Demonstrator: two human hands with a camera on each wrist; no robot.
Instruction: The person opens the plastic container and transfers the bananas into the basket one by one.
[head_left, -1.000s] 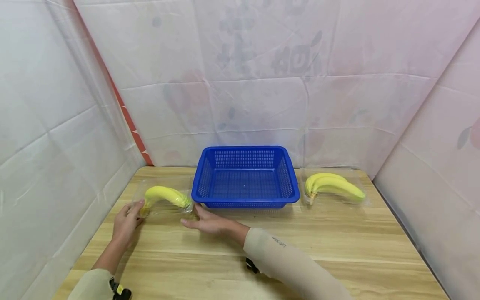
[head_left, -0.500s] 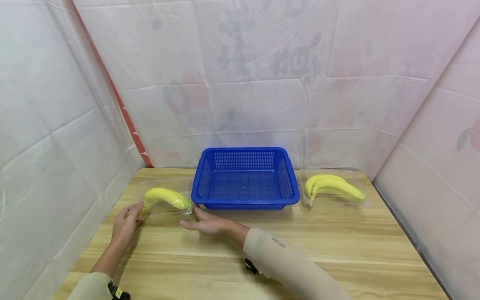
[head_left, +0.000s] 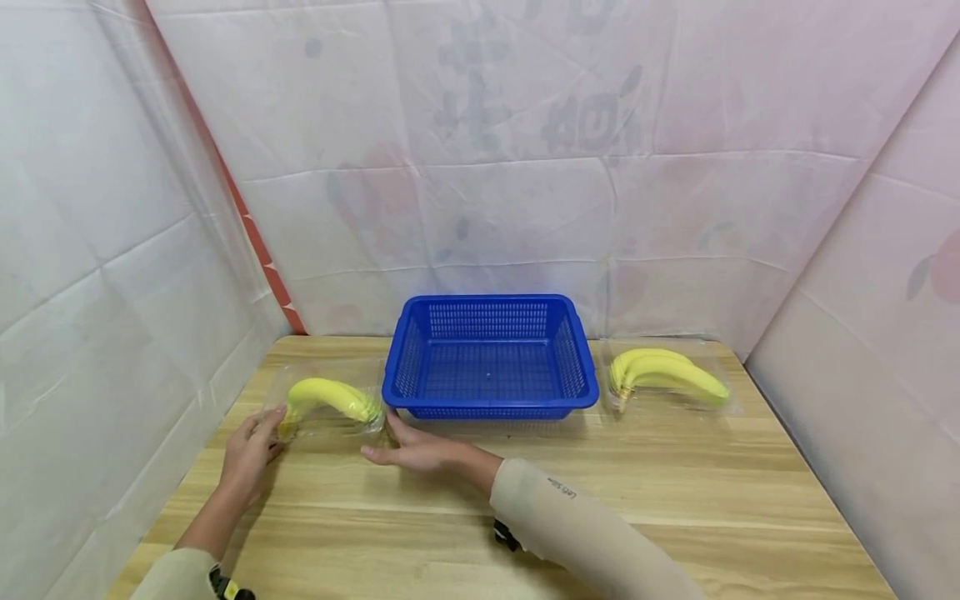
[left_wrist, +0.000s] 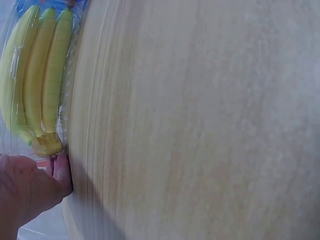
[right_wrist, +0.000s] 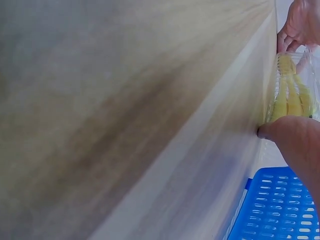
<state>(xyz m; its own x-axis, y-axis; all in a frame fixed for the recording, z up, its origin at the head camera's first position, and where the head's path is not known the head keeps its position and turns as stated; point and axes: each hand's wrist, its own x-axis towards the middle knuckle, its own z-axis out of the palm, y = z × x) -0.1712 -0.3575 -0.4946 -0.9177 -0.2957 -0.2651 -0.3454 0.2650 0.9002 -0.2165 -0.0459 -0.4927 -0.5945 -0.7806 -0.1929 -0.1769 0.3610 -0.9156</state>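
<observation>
- Left hand [head_left: 251, 450] rests on the bench [head_left: 675, 500] at the stem end of the wrapped banana bunch [head_left: 330, 398]; fingers touch the clear plastic pack by the stem, only loosely bent, not clamped round it (left wrist view shows a fingertip right against the wrap under the stem [left_wrist: 47, 145]).
- Right hand [head_left: 416, 450] lies flat on the bench at the other end of the same pack, thumb up toward the tip end, fingers straight, touching the wrap's edge; nothing grasped.
- Banana bunch: 3 bananas visible in the wrist views, sealed in clear film, lying on the bench near its left-rear corner, just left of the blue basket [head_left: 491, 408], btw. both hands.
- Blue basket: mesh plastic, mid-bench toward the back; inside looks bare.
- 2nd banana pack [head_left: 667, 375] lies right of the basket, well apart from both hands.
- Both arms wear beige sleeves; pale sheeting hangs behind & to both sides.
</observation>
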